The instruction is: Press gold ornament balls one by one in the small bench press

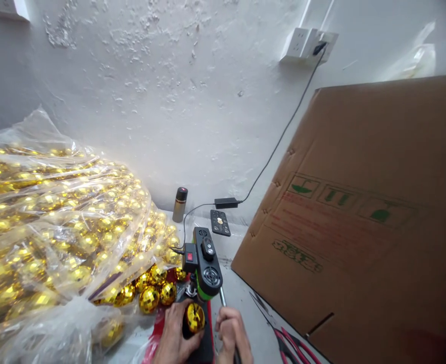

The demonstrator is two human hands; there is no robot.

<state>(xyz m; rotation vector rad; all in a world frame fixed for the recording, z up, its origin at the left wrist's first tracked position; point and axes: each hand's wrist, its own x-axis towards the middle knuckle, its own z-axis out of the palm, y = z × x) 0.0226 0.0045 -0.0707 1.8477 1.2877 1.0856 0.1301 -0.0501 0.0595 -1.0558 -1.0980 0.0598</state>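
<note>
My left hand (173, 333) is closed around a gold mirror-tiled ball (196, 318). It holds the ball on the black base (203, 349) of a small bench drill press. The black drill press head (209, 278), with a green belt edge and a red switch (190, 257), sits above and just beyond the ball. My right hand (233, 333) is wrapped around the metal lever (223, 297) at the machine's right side. Whether a drill bit touches the ball is hidden. Several loose gold balls (149, 300) lie left of the machine.
A large clear plastic bag (75, 212) full of gold balls fills the left. Behind the machine are a bottle (180, 205), a phone (220, 223) and a power adapter (226, 203) wired to a wall socket (323, 46). Right are a cardboard box (359, 212) and red-handled scissors (293, 346).
</note>
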